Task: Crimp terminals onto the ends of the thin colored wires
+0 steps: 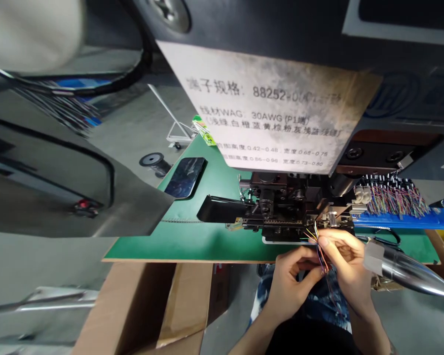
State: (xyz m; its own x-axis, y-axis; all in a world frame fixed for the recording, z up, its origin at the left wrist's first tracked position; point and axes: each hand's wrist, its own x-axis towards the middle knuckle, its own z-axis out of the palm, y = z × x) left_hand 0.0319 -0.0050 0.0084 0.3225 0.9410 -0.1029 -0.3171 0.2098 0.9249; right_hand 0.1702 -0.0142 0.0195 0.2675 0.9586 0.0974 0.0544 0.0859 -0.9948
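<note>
Both hands meet at the front of a dark crimping machine (pixel 281 202). A small bundle of thin coloured wires (pixel 321 256) runs between them, its loose ends fanning up toward the machine's crimping spot. My left hand (pixel 296 281) is closed, thumb and fingers pinching the lower part of the bundle. Higher up, my right hand (pixel 344 256) pinches the wires near their upper ends with thumb and forefinger. The wire tips come close to the metal tooling; whether any touches it I cannot tell.
A printed paper label (pixel 266 113) covers the machine's front. On the green table (pixel 207 241) lies a black phone (pixel 185 177). Many wire bundles (pixel 395 197) rest on a blue tray (pixel 403 219) to the right. A metal lamp-like tube (pixel 410 268) juts in beside my right wrist. Cardboard boxes (pixel 188 296) stand below.
</note>
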